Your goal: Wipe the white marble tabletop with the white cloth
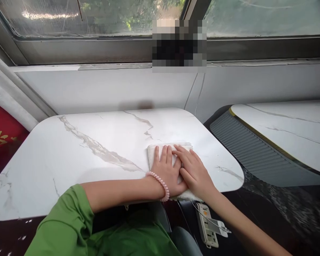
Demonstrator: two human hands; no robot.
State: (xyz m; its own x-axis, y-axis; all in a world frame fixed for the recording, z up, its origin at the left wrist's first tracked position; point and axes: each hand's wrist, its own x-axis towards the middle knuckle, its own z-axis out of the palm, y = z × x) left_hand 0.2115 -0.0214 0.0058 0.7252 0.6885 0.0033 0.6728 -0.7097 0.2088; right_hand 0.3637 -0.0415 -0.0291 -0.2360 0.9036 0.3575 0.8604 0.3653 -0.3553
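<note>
A folded white cloth (151, 151) lies on the white marble-patterned tabletop (109, 135), right of its middle and close to the front edge. My left hand (165, 172), with a pink beaded bracelet (161, 183) at the wrist, rests flat on the cloth with its fingers spread. Beside it, my right hand (193, 169) also lies on the cloth, fingers stretched out. Its thumb and fingertips overlap the side of the left hand. Much of the cloth is hidden under both hands.
A white power strip (206, 224) with a plugged-in adapter (220, 227) sits below the front edge. At right stands another marble-patterned top (288, 124) with a grey ribbed side (245, 149). Behind are a white wall (96, 85) and windows. A red cloth (5, 138) hangs at left.
</note>
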